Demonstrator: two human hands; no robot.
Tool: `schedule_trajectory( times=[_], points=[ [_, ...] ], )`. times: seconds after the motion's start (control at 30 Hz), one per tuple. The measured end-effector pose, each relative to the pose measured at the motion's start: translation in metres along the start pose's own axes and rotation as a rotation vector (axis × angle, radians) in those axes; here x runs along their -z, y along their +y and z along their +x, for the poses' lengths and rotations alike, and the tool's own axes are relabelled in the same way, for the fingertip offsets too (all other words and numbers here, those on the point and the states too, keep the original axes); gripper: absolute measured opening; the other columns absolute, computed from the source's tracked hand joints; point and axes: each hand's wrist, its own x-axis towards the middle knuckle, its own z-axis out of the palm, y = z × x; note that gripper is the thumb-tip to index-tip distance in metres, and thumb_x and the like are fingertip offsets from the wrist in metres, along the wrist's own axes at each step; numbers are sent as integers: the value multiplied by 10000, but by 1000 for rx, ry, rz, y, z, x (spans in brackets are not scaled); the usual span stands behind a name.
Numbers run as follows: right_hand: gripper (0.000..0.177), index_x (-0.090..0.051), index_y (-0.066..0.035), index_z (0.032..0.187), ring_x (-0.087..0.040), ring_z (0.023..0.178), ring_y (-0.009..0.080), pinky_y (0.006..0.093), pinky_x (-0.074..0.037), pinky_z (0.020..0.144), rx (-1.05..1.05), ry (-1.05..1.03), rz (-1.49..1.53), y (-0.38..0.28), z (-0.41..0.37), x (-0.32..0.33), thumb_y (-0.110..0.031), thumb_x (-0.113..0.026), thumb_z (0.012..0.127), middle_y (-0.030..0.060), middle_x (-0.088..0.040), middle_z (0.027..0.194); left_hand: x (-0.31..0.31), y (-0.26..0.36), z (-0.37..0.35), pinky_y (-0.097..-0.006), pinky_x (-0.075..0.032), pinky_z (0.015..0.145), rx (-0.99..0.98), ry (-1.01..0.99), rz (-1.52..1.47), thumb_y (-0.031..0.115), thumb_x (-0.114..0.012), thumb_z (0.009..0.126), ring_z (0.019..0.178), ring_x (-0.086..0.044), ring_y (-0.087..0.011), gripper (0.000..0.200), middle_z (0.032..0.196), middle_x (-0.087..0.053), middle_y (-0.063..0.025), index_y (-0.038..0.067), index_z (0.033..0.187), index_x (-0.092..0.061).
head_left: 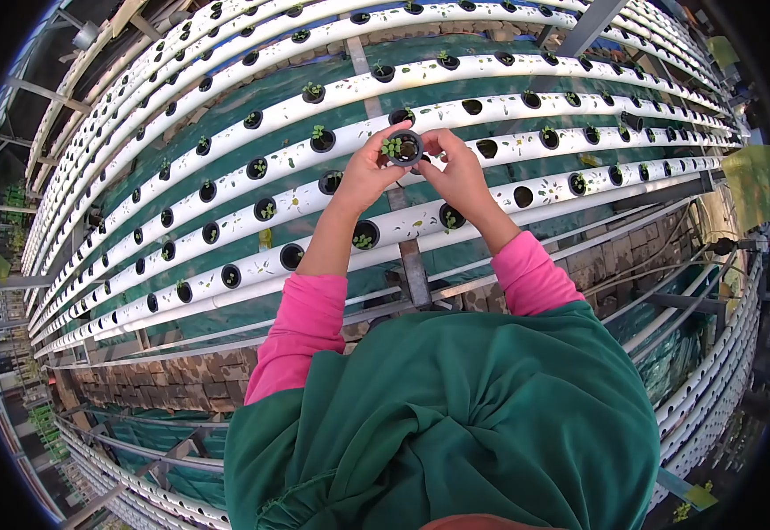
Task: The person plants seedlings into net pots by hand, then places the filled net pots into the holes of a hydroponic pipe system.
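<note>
A small black net pot point(403, 147) with a green seedling in it is held up between both my hands, over the white grow pipes point(226, 177). My left hand point(365, 172) pinches the pot's left rim. My right hand point(460, 172) grips its right rim from the other side. Pink sleeves cover both forearms. Straight below the pot, a round hole in a pipe is partly hidden by my fingers.
Long white pipes with rows of round holes run left to right; many holes hold black pots with seedlings point(364, 238), some are open point(523, 196). A metal support bar point(416, 269) crosses under them. More pipe racks point(712, 389) stand at right. Green cloth point(455, 424) fills the foreground.
</note>
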Motion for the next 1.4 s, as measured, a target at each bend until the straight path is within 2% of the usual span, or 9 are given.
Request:
schedule_trajectory(
  times=[0.13, 0.3, 0.33, 0.5, 0.7, 0.8, 1.13, 1.2, 1.4],
  points=[
    [276, -584, -38, 996, -597, 919, 281, 380, -472, 804, -4, -1, -45, -6, -1, 7, -19, -679, 737, 109, -635, 944, 2, -4, 0, -261, -453, 881, -66, 21, 123, -67, -591, 751, 997, -557, -96, 631, 1155, -592, 11, 113, 1348, -496],
    [266, -641, -99, 960, -574, 897, 287, 404, -450, 761, 377, 27, -312, -4, 4, 16, 0, -644, 713, 72, -610, 960, 1, 2, -2, -263, -452, 883, -103, 9, 220, -52, -590, 748, 992, -561, -94, 612, 1150, -599, -4, 126, 1329, -512],
    [266, -641, -99, 960, -574, 897, 287, 404, -450, 761, 379, 27, -312, -7, 4, 16, 0, -644, 713, 72, -610, 960, 1, 3, -2, -263, -450, 880, -104, 7, 260, -46, -592, 749, 990, -564, -96, 608, 1150, -600, -11, 135, 1324, -516],
    [256, -726, -225, 934, -531, 939, 220, 378, -382, 766, 476, -77, -701, -17, 4, 20, -95, -651, 727, 21, -592, 1018, 1, 10, -4, -275, -444, 868, -39, 21, 323, -3, -616, 745, 1004, -567, -120, 603, 1156, -604, -9, 174, 1314, -525],
    [227, -728, -291, 927, -511, 889, 195, 378, -342, 723, 546, -203, -861, -18, 12, 24, -178, -585, 791, -8, -587, 937, 0, 12, -7, -282, -444, 863, -38, 1, 396, 30, -632, 734, 1027, -564, -143, 615, 1187, -600, -1, 191, 1317, -524],
    [252, -726, -257, 928, -510, 878, 194, 358, -340, 727, 550, -265, -901, -24, 14, 27, -126, -591, 759, -10, -580, 913, 1, 14, -9, -289, -446, 866, -45, 4, 442, 27, -629, 732, 1032, -565, -151, 617, 1193, -598, -9, 186, 1318, -522],
    [187, -713, -268, 870, -527, 866, 193, 385, -350, 733, 556, -249, -898, -14, 16, 20, -169, -585, 775, -9, -590, 908, 1, 14, -10, -301, -441, 901, -123, 34, 486, 25, -648, 784, 1067, -560, -131, 531, 1191, -600, -23, 116, 1291, -522],
    [175, -712, -246, 862, -529, 866, 191, 378, -354, 736, 575, -176, -780, -14, 15, 22, -162, -583, 779, -3, -589, 933, 2, 15, -10, -303, -442, 903, -118, 39, 485, 29, -651, 784, 1073, -559, -136, 527, 1200, -595, -24, 115, 1288, -524],
    [175, -685, -176, 926, -522, 885, 192, 371, -366, 745, 562, -154, -875, -18, 11, 22, -154, -573, 792, 1, -561, 917, 2, 11, -8, -301, -440, 875, -153, 58, 483, 17, -626, 736, 1045, -567, -186, 561, 1174, -590, -48, 142, 1275, -538]
  ],
)
